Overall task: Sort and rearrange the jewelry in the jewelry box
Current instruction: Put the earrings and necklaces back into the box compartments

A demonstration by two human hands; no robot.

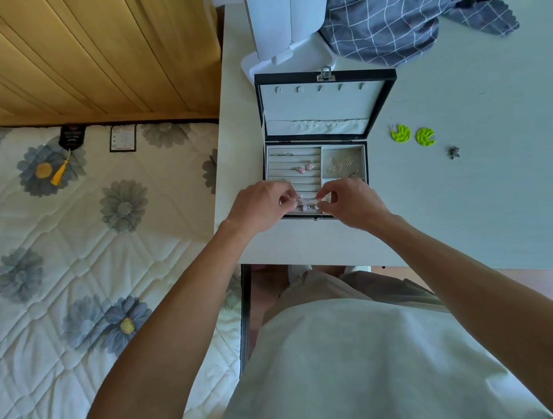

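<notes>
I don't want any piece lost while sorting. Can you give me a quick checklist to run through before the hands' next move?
1. Jewelry box lid fully open and propped: ok.
2. Both hands over the front slotted rows: ok; left hand and right hand pinch small pieces there.
3. Piece seated in a slot: cannot tell, fingers hide it.
4. Pink earrings resting in the slotted rows: ok.
5. All jewelry inside the box: not ok; green earrings and a small dark piece lie on the table.
6. Chains in the right compartment untangled: cannot tell.
</notes>
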